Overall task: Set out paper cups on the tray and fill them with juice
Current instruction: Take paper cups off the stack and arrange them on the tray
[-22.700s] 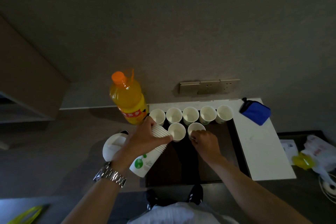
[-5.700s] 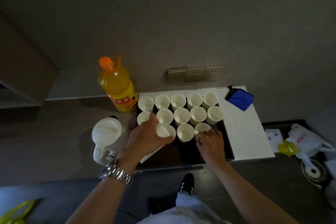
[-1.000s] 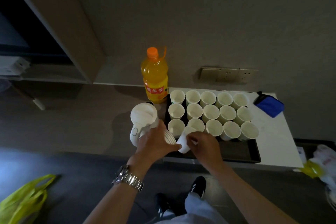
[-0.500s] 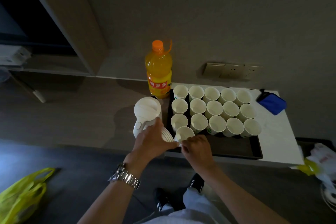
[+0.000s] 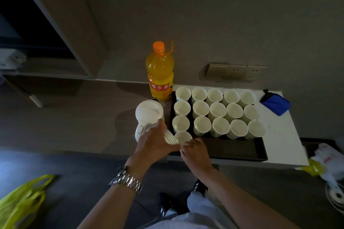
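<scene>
Fifteen empty paper cups [image 5: 216,110] fill three rows on the tray [image 5: 242,151], the right hand [image 5: 195,151] grips a sixteenth cup [image 5: 182,137] starting row four, the left hand [image 5: 154,145] clasps the remaining cup stack [image 5: 169,136], and the juice bottle [image 5: 160,72] stands capped, pouring not begun.

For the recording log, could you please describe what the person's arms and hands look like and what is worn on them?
Both forearms are bare, with no sleeves or gloves in view. The left hand has a silver metal link-bracelet wristwatch at its wrist. The right hand and its wrist show no watch, and no rings can be made out.
</scene>
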Demonstrator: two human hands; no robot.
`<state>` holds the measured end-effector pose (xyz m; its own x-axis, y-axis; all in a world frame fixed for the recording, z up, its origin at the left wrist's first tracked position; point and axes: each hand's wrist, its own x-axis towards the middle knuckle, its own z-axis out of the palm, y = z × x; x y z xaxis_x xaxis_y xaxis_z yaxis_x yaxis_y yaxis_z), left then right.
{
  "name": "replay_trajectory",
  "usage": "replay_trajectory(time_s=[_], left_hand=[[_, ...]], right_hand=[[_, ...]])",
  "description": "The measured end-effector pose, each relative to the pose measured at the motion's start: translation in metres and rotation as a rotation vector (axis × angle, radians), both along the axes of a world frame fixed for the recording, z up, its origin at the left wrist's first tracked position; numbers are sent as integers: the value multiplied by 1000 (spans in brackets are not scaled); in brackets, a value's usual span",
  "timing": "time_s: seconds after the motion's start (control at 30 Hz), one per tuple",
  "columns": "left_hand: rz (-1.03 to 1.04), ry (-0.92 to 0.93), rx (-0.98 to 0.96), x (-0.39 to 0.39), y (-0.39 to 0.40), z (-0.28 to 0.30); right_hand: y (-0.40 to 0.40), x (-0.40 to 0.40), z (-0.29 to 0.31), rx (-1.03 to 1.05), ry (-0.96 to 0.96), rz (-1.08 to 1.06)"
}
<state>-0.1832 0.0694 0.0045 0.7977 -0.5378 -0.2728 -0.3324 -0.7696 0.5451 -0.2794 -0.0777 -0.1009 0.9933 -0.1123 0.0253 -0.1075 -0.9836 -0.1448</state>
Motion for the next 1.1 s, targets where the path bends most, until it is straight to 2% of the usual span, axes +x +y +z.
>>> replay_trajectory(time_s=[0.17, 0.3, 0.57, 0.63, 0.7, 0.77, 0.83, 0.93, 1.1], left_hand=[[-6, -13, -15, 0, 0, -2], [-3, -20, -7, 0, 1, -4], [3, 27, -30, 2, -2, -8], [-2, 26, -39, 2, -4, -6], [-15, 20, -38, 1, -6, -4], [-22, 3, -38, 1, -9, -1], [-20, -5, -53, 0, -12, -1], [-28, -8, -67, -1, -14, 1], [-56, 17, -69, -2, -14, 1]], right_hand=[[1, 0, -2, 9, -29, 6], [1, -2, -2, 117, -68, -4], [-13, 1, 22, 246, -250, -54], [-17, 5, 36, 377, -271, -137], [-19, 10, 56, 629, -260, -204], [-19, 16, 78, 931, -157, -248], [-17, 19, 93, 1117, -42, -230], [-17, 17, 101, 1216, 26, -187], [-19, 10, 102, 1410, 55, -258]])
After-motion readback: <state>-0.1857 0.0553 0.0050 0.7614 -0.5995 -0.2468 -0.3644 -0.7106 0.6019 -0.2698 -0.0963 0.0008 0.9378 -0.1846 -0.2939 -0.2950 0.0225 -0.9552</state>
